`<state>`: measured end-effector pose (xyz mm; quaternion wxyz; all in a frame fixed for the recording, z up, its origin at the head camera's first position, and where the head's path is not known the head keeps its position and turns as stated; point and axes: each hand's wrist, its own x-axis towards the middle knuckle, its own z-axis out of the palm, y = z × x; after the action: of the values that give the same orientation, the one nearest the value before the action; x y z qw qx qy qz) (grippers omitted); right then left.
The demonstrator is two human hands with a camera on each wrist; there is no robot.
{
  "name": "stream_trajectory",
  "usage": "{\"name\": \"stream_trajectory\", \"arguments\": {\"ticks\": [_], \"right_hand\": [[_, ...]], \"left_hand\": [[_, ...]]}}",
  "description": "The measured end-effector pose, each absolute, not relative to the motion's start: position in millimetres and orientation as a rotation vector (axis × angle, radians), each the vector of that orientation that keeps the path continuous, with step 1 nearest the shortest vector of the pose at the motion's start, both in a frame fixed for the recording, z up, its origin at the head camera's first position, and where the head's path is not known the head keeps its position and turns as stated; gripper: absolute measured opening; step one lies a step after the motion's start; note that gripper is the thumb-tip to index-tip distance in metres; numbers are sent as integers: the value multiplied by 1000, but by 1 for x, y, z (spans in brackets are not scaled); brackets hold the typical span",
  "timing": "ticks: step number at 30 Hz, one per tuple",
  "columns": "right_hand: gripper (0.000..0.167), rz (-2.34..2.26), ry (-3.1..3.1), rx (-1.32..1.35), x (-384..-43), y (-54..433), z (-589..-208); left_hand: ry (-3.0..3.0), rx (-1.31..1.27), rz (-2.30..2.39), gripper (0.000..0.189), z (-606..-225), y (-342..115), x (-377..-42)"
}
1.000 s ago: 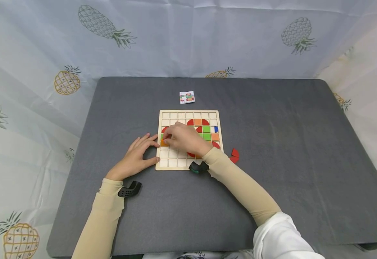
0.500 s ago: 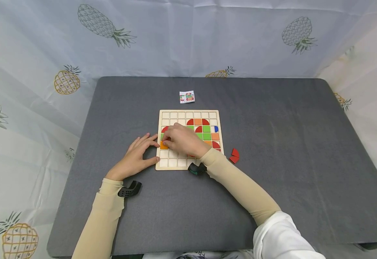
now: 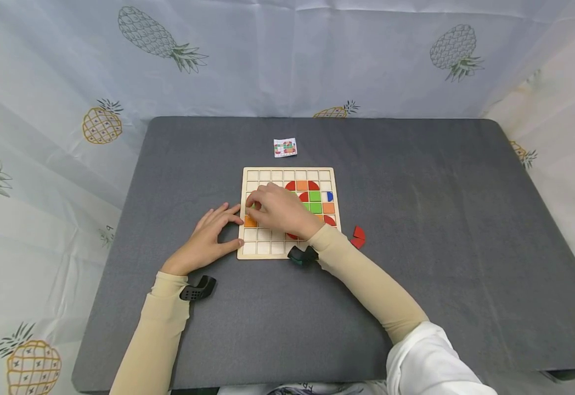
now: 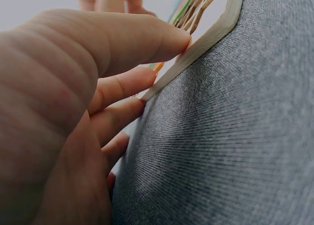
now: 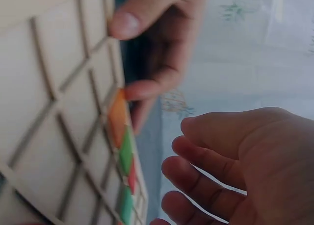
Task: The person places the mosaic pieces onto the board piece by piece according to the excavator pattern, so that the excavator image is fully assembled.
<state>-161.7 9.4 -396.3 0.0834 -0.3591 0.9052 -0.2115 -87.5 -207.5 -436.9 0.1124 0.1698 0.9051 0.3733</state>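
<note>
A square wooden grid board lies on the table, with red, orange, green and blue tiles in some of its cells. My left hand rests at the board's left edge, fingers spread; its thumb touches the rim in the left wrist view. Over the board's left side hovers my right hand, fingers bent, a gap between thumb and index finger and nothing visible in it. Just below those fingertips an orange tile sits in a left-column cell. In the right wrist view, a green tile borders the orange one.
Two red pieces lie on the table right of the board. Behind the board is a small printed card with a coloured pattern. The grey table extends to a pineapple-print curtain at the back.
My right fingertips have lifted off the orange tile and shifted slightly away from me; thumb and index finger have parted. The orange tile shows more fully. My left hand has stayed still.
</note>
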Motion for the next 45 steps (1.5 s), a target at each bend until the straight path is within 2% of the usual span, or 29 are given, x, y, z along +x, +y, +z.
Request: {"name": "stream_trajectory", "arguments": {"ticks": [9, 16, 19, 34, 39, 45], "right_hand": [[23, -851, 2643, -1009, -162, 39, -367], [23, -859, 2671, -994, -158, 60, -356], [22, -861, 2686, -967, -156, 68, -354], [23, -979, 2705, -718, -150, 129, -353], [26, -982, 2723, -662, -151, 140, -351], [22, -981, 2736, -639, -151, 147, -355]], "left_hand": [[2644, 489, 1096, 38, -436, -206, -87], [2660, 502, 1044, 63, -436, -207, -87], [2661, 498, 1025, 67, -437, -208, -86], [2680, 496, 1014, 66, -436, -205, -86], [2702, 506, 970, 73, -437, -204, -85], [2710, 523, 943, 70, -437, -203, -86]]}}
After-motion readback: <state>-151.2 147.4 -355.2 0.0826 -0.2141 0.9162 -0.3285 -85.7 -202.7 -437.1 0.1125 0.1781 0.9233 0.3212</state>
